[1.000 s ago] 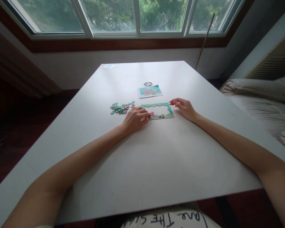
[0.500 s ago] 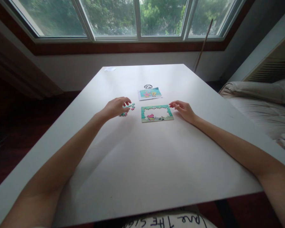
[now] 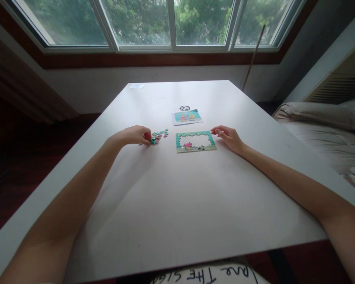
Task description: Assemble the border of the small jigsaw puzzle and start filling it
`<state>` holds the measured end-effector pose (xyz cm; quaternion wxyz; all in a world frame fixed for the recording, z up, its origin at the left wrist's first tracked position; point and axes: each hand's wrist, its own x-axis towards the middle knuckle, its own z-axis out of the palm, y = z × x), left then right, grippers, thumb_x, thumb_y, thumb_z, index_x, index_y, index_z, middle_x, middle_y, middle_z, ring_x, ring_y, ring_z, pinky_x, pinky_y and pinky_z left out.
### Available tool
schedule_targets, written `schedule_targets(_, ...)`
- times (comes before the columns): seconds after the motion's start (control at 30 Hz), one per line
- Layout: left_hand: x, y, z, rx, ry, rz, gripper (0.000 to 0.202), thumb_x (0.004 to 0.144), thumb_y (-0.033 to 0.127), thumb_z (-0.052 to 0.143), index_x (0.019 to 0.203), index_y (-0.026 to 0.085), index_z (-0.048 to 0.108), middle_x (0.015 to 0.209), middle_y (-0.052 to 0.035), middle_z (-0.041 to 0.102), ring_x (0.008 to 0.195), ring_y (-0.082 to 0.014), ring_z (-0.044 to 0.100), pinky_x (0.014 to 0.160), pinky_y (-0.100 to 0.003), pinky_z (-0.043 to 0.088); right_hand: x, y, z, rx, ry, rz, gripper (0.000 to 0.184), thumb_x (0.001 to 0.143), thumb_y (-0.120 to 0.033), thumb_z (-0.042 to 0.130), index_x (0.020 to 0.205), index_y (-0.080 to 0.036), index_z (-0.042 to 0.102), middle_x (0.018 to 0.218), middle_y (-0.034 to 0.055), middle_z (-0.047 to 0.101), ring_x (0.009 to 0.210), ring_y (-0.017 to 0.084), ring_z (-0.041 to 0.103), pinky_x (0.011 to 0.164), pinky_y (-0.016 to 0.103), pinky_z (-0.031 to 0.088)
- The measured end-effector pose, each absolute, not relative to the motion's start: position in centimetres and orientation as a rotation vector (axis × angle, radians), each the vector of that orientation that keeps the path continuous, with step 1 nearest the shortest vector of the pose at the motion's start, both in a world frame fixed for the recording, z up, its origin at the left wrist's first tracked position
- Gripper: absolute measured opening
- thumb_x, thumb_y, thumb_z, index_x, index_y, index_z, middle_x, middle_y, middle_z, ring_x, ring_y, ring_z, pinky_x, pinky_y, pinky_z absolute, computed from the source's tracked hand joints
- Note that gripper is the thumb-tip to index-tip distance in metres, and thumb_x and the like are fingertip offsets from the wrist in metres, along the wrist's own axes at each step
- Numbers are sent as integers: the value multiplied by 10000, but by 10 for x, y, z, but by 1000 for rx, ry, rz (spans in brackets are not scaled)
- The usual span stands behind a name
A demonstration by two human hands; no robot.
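Observation:
A small jigsaw frame [image 3: 195, 141] with a teal border and an unfilled white middle lies on the white table [image 3: 177, 197]. Left of it sits a heap of loose puzzle pieces [image 3: 159, 136]. My left hand [image 3: 133, 135] rests on the left part of that heap, fingers curled and pinched at a piece. My right hand [image 3: 228, 136] lies at the frame's right edge, fingertips touching its upper right corner, fingers loosely bent and holding nothing.
A colourful reference picture [image 3: 186, 116] lies beyond the frame, with a small dark ring [image 3: 184, 107] behind it. A slip of paper [image 3: 136, 85] sits at the far left corner. A bed with pillows [image 3: 328, 122] stands to the right, a stick [image 3: 252, 55] leans by the window.
My left hand left the frame's lower left corner, swung left to the heap of loose pieces, and has now settled on it with fingers closed. The right hand stayed put.

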<state>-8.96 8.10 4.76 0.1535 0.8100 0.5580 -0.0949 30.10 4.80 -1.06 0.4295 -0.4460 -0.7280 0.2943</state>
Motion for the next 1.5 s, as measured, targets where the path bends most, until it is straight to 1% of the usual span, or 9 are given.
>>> schedule_targets(0.27,-91,78,53,2334,1618,-182,236,600,429,601,708,225,649,707,-8,663,628,-166,566,539,-223,356,300,46,-9,-1118,-1818,744,408,823,-543,507,917,-180,670,922,75,699,885,203,647,763,331,487)
schedule_targets(0.47,-80,72,61,2323,1571,-24,246,628,423,610,730,200,625,710,-12,667,637,-159,582,532,-219,378,299,46,-7,-1133,-1828,734,440,811,-573,507,913,-178,672,920,78,700,876,204,646,765,332,490)
schedule_targets(0.6,-61,66,54,2146,1376,214,292,701,443,606,805,177,546,781,-38,688,646,-150,617,517,-217,415,299,46,-8,-1121,-1834,733,438,813,-569,506,919,-178,673,919,76,698,870,200,645,770,330,489)
schedule_targets(0.7,-42,60,44,2027,1138,374,301,730,424,628,806,161,502,832,-73,695,714,-163,655,534,-218,443,299,46,-8,-1122,-1834,735,428,817,-554,506,920,-172,670,914,80,696,865,198,645,765,327,486)
schedule_targets(0.77,-29,55,38,1959,1047,468,315,740,423,642,802,152,494,824,-82,695,709,-163,662,524,-214,442,299,46,-7,-1128,-1837,732,420,818,-547,508,915,-172,670,910,79,697,862,199,644,764,328,484)
schedule_targets(0.93,1,40,26,1817,918,631,374,720,460,686,811,134,527,741,-74,694,666,-158,664,522,-216,460,298,46,-8,-1144,-1867,683,394,821,-522,506,912,-179,676,911,68,704,855,198,642,761,329,482)
schedule_targets(1.1,20,26,15,1684,891,748,398,694,461,717,849,123,576,693,-63,689,647,-157,663,521,-216,468,295,47,-10,-1161,-1937,574,318,830,-446,510,923,-195,681,944,62,704,810,186,627,750,335,485)
schedule_targets(1.27,31,15,9,1608,858,766,426,709,472,704,934,122,608,811,-84,707,688,-159,678,535,-206,467,287,39,0,-1110,-2058,482,263,823,-392,533,915,-200,688,912,70,695,825,192,612,738,333,473)
schedule_targets(1.5,37,7,3,1538,813,759,415,721,469,698,898,138,523,836,-86,711,712,-170,686,540,-210,469,265,12,19,-1031,-2203,767,306,831,-451,531,855,-190,689,848,51,692,767,159,604,671,274,449)
